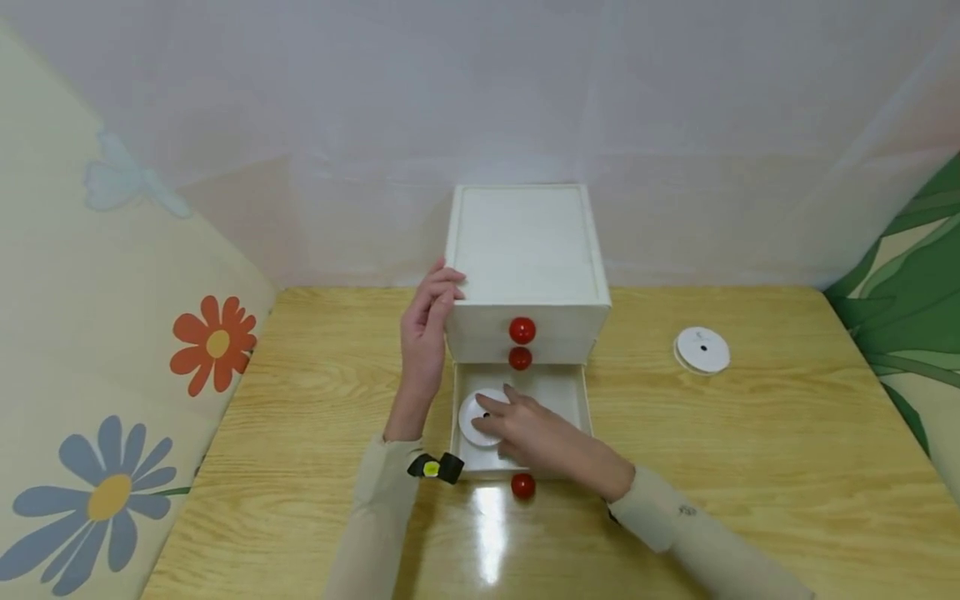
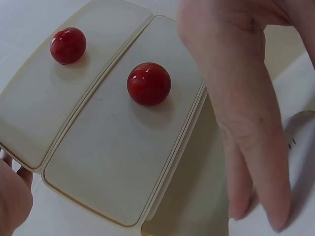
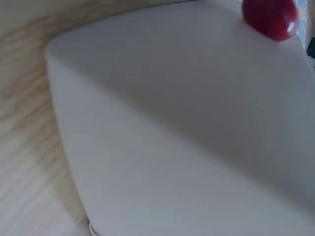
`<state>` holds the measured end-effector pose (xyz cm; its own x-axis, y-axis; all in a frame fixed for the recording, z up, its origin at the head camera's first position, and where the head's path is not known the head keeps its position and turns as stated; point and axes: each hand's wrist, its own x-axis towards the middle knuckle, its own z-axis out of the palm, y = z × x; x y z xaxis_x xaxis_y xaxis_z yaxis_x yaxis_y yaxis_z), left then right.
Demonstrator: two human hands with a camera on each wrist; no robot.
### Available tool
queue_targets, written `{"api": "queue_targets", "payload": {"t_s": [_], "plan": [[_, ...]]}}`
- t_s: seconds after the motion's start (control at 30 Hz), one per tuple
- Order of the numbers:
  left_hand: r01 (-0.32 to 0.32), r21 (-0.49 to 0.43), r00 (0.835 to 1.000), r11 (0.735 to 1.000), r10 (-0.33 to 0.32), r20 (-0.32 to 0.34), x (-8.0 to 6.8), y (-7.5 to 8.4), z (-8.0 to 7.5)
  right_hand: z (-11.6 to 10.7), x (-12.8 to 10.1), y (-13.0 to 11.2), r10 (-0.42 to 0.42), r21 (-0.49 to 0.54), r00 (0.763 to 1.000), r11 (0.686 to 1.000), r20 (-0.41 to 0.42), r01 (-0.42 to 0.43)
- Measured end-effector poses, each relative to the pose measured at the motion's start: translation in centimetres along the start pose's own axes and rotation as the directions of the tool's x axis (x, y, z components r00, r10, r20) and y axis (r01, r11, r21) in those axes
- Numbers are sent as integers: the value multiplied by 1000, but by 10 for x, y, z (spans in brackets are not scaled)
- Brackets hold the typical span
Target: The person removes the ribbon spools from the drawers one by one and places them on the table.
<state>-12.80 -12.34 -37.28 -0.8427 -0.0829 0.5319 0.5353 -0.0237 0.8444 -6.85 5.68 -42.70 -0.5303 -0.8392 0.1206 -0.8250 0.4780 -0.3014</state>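
A white drawer cabinet (image 1: 528,242) with red ball knobs stands on the table, its bottom drawer (image 1: 558,379) pulled out. A flat white spool (image 1: 472,421) with a dark centre hole lies in the drawer's left part. Over this spool, my right hand (image 1: 536,429) reaches in from the right with fingers spread; in the left wrist view its fingers (image 2: 258,172) point straight down onto the white surface. Against the cabinet's upper left side rests my left hand (image 1: 427,333), fingertips on the top edge. The right wrist view shows the drawer front (image 3: 172,128) and no hand.
Another white spool (image 1: 702,349) lies on the wooden table (image 1: 750,467) to the cabinet's right. Two red knobs (image 1: 522,330) mark the closed upper drawers, and a third red knob (image 1: 523,486) juts from the bottom drawer. A pale wall (image 1: 375,125) stands behind.
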Motion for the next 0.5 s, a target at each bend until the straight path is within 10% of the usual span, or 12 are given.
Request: {"api": "queue_targets", "payload": {"t_s": [0.5], "plan": [[-12, -17, 1000, 1000, 12, -24, 1, -1, 3, -3, -1, 20, -7, 124, 999, 992, 50, 0]]}}
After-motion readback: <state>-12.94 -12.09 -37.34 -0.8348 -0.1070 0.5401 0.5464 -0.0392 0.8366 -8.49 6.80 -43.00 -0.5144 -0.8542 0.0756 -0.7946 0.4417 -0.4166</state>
